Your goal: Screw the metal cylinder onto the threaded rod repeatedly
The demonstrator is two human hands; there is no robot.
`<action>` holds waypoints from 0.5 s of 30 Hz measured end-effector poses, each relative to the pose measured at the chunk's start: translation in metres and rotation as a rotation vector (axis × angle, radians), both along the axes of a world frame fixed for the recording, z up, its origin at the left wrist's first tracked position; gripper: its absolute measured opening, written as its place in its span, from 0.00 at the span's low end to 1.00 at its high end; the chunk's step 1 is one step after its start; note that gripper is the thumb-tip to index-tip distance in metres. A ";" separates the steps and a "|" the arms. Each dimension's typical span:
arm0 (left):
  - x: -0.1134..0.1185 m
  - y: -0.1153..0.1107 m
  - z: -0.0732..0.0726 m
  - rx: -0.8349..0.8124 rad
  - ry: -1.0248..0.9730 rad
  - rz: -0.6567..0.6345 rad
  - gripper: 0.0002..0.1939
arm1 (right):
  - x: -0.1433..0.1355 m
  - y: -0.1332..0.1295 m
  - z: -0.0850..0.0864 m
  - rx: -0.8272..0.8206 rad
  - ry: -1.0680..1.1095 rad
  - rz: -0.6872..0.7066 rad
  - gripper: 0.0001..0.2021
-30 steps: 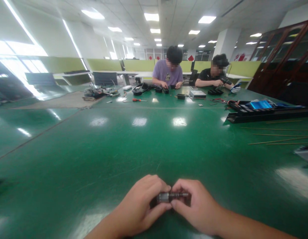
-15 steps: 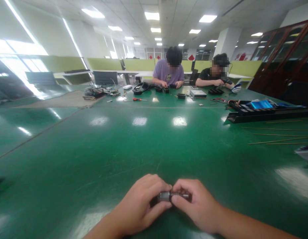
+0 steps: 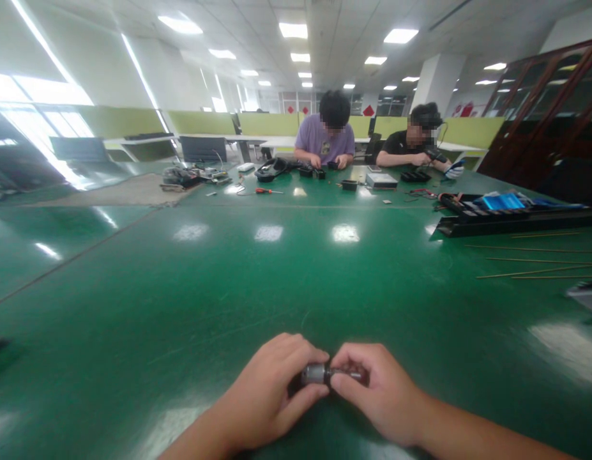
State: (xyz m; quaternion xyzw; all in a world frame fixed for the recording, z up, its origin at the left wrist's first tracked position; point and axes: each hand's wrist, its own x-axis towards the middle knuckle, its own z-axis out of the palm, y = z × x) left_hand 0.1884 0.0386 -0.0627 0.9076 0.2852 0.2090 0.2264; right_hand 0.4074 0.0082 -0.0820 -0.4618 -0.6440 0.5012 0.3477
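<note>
A small grey metal cylinder with a thinner shaft lies sideways between my hands, low over the green table. It looks like a small motor, though its exact kind cannot be made out. My left hand wraps round the wide body, thumb below and fingers above. On the shaft side, my right hand pinches the part with thumb and forefinger, and the shaft's tip shows inside the curled fingers. The cylinder's left end is partly hidden in my left palm.
Across the table, two people work on dark parts. An orange-handled screwdriver, a pile of electronic parts and a silver box lie there. Right, a long black channel and thin rods rest on the table.
The cylinder has shifted very slightly left within my grip. Both hands keep nearly the same place and hold.
</note>
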 end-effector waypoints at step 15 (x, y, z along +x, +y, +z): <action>0.000 0.002 0.002 0.054 -0.024 -0.010 0.09 | 0.000 0.000 -0.001 -0.016 0.027 -0.001 0.05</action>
